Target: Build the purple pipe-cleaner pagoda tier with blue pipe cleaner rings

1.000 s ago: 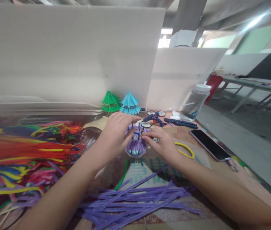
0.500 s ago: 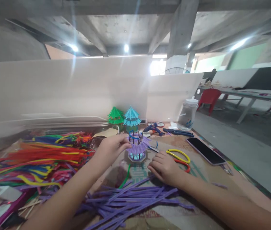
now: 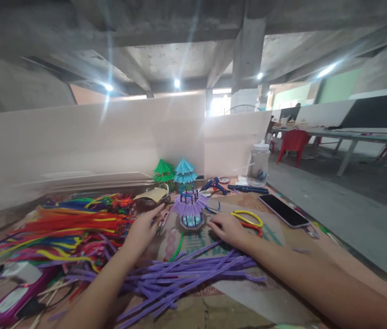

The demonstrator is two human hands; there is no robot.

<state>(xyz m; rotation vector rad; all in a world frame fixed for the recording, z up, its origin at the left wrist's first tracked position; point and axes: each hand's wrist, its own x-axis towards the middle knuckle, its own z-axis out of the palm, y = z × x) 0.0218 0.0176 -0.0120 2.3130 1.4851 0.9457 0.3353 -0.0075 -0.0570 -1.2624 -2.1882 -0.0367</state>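
In the middle of the work surface stands a small purple pavilion model (image 3: 190, 205), with a fringed pipe-cleaner roof, dark posts on top and an octagonal base. My left hand (image 3: 145, 226) is to its left, off the model, with the index finger stretched out and nothing visible in the fingers. Beside those fingertips lies a small red-handled tool (image 3: 162, 223), partly hidden. My right hand (image 3: 229, 228) rests close to the right side of the base, fingers loosely bent and thumb apart. Scissors (image 3: 250, 218) with yellow and orange handles lie just beyond it. Purple pipe cleaners (image 3: 186, 278) spread in front.
Green (image 3: 163, 171) and blue (image 3: 184, 171) roofed models stand behind, near a glue gun (image 3: 215, 184). A phone (image 3: 284, 211) and clear jar (image 3: 259, 167) are at right. Colourful pipe cleaners (image 3: 76, 219) and a magenta device (image 3: 18, 297) fill the left.
My left hand has let go of the purple model's roof and drawn back to the left. My right hand has moved nearer the base, its fingers less curled. The camera view has tilted up slightly.
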